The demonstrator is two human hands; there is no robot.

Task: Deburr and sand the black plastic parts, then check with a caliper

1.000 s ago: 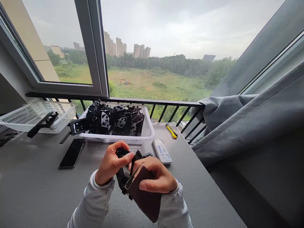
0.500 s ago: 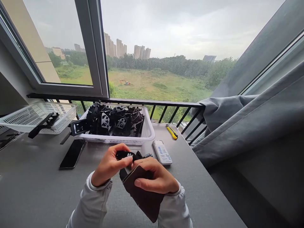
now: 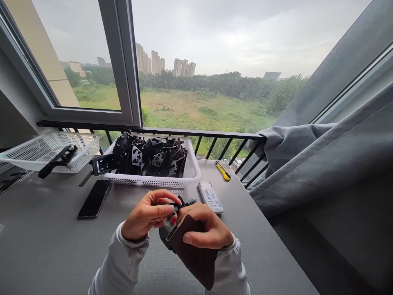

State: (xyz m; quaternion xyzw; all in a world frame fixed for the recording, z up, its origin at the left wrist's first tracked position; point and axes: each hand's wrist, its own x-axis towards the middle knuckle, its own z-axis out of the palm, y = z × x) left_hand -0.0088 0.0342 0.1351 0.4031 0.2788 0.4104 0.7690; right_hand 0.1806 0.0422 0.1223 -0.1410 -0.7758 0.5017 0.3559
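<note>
Grey tabletop [image 3: 46,246] spreads widely left of the sleeves and runs to a slanting right edge well apart from them, while along its far side a white plastic basket [image 3: 153,181], heaped with black plastic parts [image 3: 150,155], stands right of a second white basket [image 3: 21,157]. Between the heaped basket and the viewer, the right hand [image 3: 210,231] grips a dark brown panel [image 3: 193,256] above the table, thumb on its face, and the left hand [image 3: 147,215] pinches a black plastic piece [image 3: 177,207] just beyond the panel's upper edge. Smaller still, a black smartphone [image 3: 94,199] lies left of the hands, a white blue-lettered case [image 3: 211,197] just beyond the right hand, and a yellow utility knife [image 3: 223,171] near the right edge.
</note>
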